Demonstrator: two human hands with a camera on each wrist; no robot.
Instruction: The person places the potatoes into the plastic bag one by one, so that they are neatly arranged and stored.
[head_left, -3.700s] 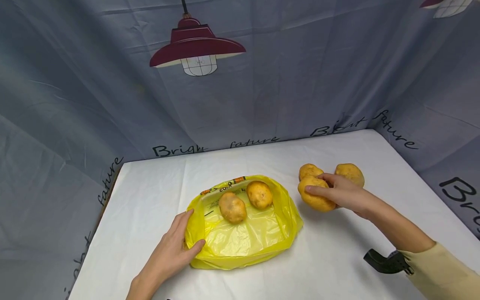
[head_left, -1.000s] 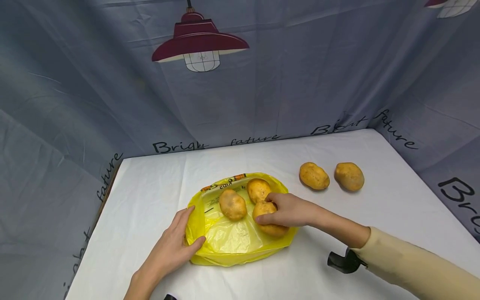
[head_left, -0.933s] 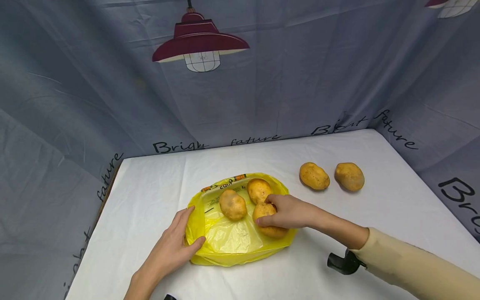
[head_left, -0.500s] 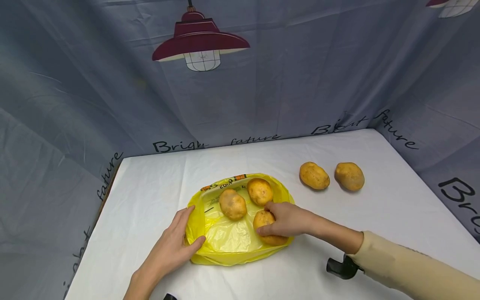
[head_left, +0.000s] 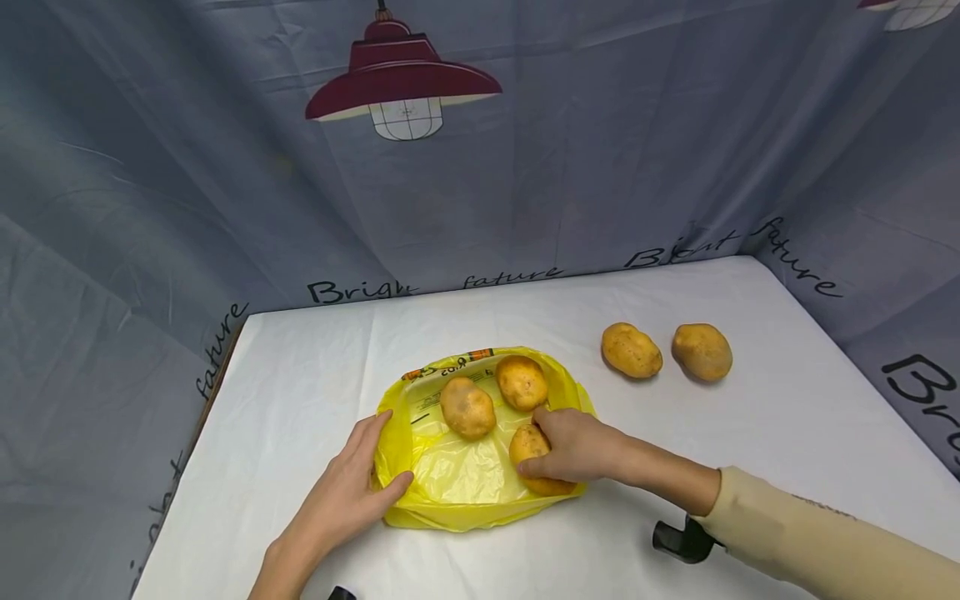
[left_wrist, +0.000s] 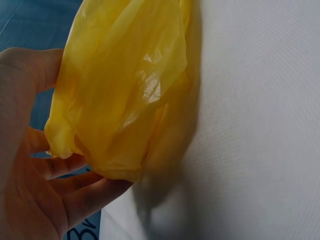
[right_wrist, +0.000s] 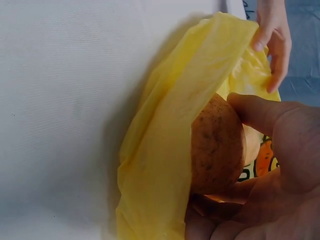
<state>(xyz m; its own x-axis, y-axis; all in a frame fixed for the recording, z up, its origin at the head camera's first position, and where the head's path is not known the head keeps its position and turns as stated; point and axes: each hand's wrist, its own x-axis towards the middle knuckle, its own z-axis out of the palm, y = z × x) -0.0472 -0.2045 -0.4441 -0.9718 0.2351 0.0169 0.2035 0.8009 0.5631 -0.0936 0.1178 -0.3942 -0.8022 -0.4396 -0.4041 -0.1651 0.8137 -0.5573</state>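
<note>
A yellow plastic bag lies with its mouth spread wide on the white table. Inside rest two potatoes, one on the left and one farther back. My left hand holds the bag's left rim, thumb and fingers around its edge; the left wrist view shows the yellow film against the fingers. My right hand grips a third potato low at the bag's right side. In the right wrist view, this potato is partly hidden behind the bag wall, with the thumb along its side.
Two more potatoes, an oblong one and a rounder one, lie apart on the table at the back right. A grey printed curtain stands along the table's back and sides. A black device hangs under the right sleeve.
My right hand has carried a potato from the group at the right into the bag and lowered it slightly toward the near right side. The left hand stays on the rim.
</note>
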